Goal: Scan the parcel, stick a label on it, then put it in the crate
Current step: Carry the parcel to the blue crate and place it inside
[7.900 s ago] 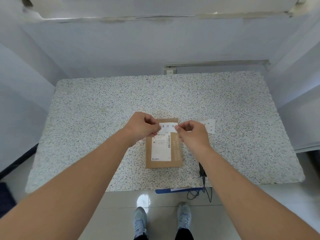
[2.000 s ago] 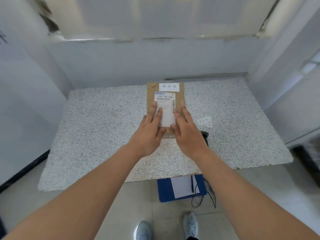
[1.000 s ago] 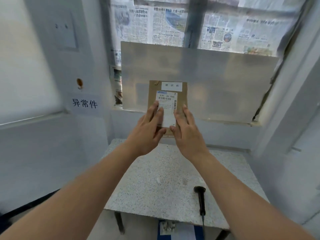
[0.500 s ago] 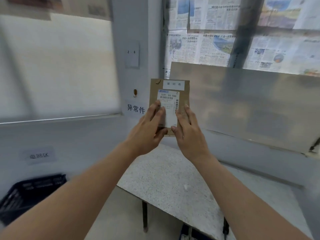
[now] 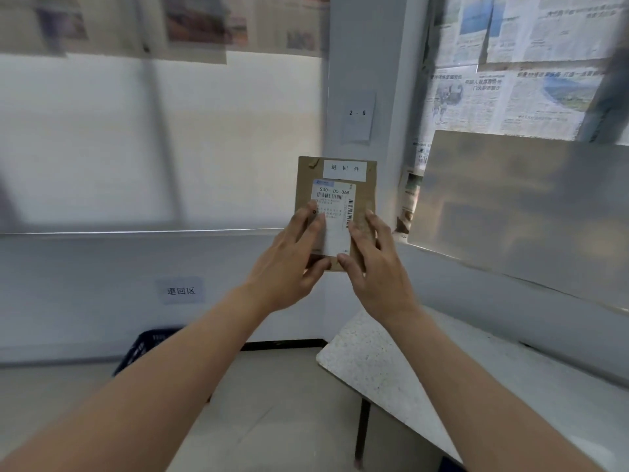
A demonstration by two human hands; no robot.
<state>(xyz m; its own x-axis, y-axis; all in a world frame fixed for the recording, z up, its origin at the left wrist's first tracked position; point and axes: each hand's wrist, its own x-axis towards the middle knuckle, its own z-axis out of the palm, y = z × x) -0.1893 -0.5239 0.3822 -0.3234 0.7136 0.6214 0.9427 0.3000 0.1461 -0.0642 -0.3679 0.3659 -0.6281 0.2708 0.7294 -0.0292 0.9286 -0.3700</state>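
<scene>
I hold a flat brown parcel up in front of me with both hands. My left hand grips its lower left part and my right hand its lower right part, fingers spread over the front. A white shipping label with barcodes covers the parcel's middle, and a small white sticker with three printed characters sits along its top edge. A dark blue crate stands on the floor at the lower left, partly hidden behind my left forearm.
The speckled table is at the lower right, its corner near my right forearm. A wall sign hangs above the crate. A grey pillar carries a "2 - 6" tag. Newspapers cover the window at right.
I lifted the parcel off the table and my view swung left. The table slid to the right and the crate came into view at lower left. Both hands kept their grip.
</scene>
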